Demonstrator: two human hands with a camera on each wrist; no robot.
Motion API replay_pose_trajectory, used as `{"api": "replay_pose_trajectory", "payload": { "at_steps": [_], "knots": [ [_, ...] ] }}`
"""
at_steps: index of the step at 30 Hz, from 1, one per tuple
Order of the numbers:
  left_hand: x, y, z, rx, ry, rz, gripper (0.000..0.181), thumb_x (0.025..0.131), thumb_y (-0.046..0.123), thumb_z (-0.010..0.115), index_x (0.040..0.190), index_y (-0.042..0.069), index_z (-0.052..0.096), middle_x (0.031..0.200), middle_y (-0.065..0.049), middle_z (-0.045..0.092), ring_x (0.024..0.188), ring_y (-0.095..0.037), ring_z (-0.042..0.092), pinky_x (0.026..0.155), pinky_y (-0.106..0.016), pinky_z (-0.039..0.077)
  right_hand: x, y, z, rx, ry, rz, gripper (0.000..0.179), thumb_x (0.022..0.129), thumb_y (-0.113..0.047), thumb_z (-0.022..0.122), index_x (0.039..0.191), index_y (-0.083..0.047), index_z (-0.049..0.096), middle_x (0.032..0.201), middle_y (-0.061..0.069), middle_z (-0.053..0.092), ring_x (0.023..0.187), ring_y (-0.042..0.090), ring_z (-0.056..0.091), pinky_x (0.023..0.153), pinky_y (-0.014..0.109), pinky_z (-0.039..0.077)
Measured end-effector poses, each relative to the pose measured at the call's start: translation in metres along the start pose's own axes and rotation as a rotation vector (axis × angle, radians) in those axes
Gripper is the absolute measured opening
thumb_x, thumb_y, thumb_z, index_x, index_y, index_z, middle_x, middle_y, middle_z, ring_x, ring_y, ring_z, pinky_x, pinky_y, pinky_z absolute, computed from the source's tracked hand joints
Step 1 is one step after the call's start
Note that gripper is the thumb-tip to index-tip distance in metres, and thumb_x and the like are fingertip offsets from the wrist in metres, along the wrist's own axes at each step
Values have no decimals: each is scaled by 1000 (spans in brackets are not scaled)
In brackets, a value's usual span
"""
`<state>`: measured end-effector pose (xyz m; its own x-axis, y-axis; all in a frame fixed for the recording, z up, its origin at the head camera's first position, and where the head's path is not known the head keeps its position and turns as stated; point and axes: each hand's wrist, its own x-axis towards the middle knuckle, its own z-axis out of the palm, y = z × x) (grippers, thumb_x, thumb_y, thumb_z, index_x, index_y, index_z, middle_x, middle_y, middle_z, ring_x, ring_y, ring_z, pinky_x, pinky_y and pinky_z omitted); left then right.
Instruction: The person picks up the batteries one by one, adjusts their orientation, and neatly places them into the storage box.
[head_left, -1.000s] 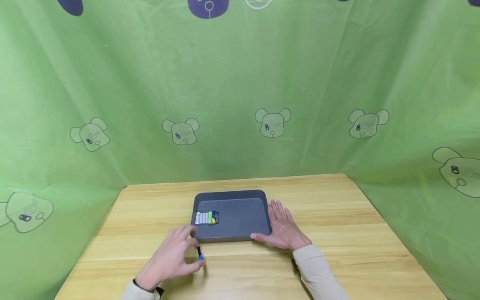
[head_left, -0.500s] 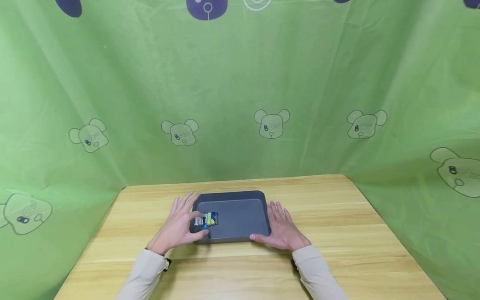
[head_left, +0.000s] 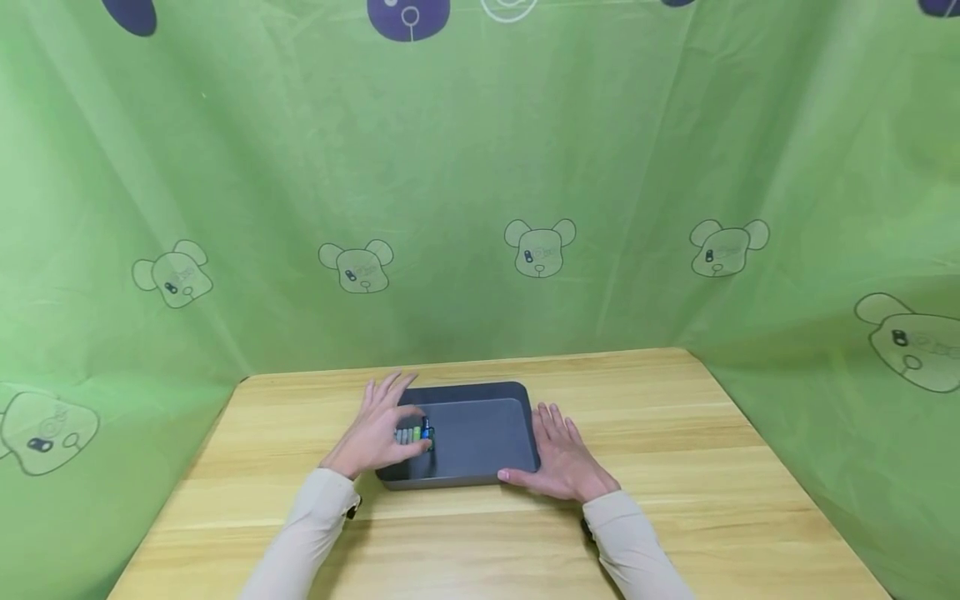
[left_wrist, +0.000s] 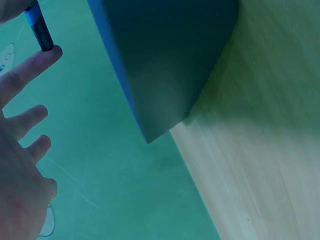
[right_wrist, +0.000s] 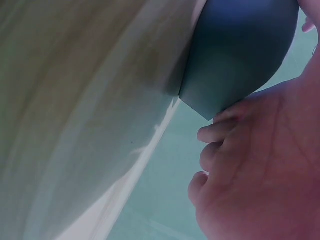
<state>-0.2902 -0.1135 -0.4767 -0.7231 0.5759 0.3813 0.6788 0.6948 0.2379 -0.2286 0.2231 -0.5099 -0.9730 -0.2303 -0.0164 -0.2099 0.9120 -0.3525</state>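
My left hand (head_left: 372, 439) pinches a dark blue battery (left_wrist: 40, 27) endwise between thumb and index finger, its other fingers spread. It hovers over the left part of a dark grey tray (head_left: 483, 437). Just below, a row of batteries (head_left: 407, 435), grey ones and a green one among them, lies side by side in the tray, partly covered by the hand. My right hand (head_left: 564, 460) rests against the tray's right side with its fingers straight and its thumb at the front right corner. In the right wrist view the right hand (right_wrist: 255, 165) touches the tray's outer wall.
The tray stands on a light wooden table (head_left: 465, 542). A green curtain (head_left: 450, 150) with bear-head drawings hangs behind the table and along both sides.
My left hand has carried the battery from the table in front of the tray's left corner, up and to the right, over the battery row. The right hand stays at the tray.
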Motion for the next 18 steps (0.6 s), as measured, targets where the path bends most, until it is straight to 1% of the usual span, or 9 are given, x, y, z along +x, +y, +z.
{"api": "replay_pose_trajectory", "payload": {
  "at_steps": [6,14,18],
  "knots": [
    [7,-7,10,-6,-62,-26,41,82,48,82,107,16,79,169,-21,29,160,-44,16,124,-77,4,0,0,-1,-13,-13,5,130,82,-84,57,162,5,7,172,26,5,162,42,2,132,58,7],
    [14,-18,25,6,-104,-45,43,84,51,79,109,17,79,171,-19,25,160,-45,14,124,-77,3,0,0,-1,-18,-9,5,130,82,-84,57,162,5,8,172,26,5,162,42,3,132,58,8],
    [16,-20,29,8,-121,-55,43,83,52,79,109,17,79,170,-20,28,159,-47,15,123,-77,4,0,0,1,-17,-6,3,130,82,-85,56,162,5,8,172,26,5,162,42,3,132,58,8]
  ]
}}
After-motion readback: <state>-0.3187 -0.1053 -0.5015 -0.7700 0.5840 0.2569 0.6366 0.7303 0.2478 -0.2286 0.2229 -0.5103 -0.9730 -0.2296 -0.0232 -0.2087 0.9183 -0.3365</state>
